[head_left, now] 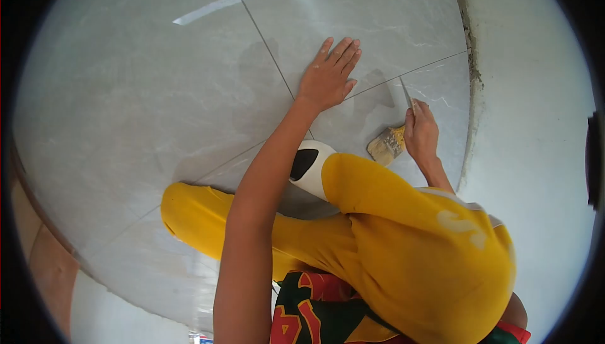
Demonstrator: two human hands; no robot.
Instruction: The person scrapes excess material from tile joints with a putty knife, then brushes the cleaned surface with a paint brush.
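My left hand [326, 80] lies flat on a grey marbled floor tile [164, 86], its fingers stretched out, close to where the joints cross. My right hand [421, 133] is closed around a thin-bladed putty knife [406, 94]. The blade's tip touches the joint line between two tiles. A paintbrush [386, 146] with worn, pale bristles and a yellow ferrule also sticks out from the right hand, pointing to the left. Its handle is hidden by the fingers.
My bent knee in yellow trousers [416, 243] and a white shoe [315, 167] rest below the hands. A pale wall [529, 130] rises on the right, with a rough gap along the tile edge [474, 73]. Brown flooring [50, 262] shows at lower left.
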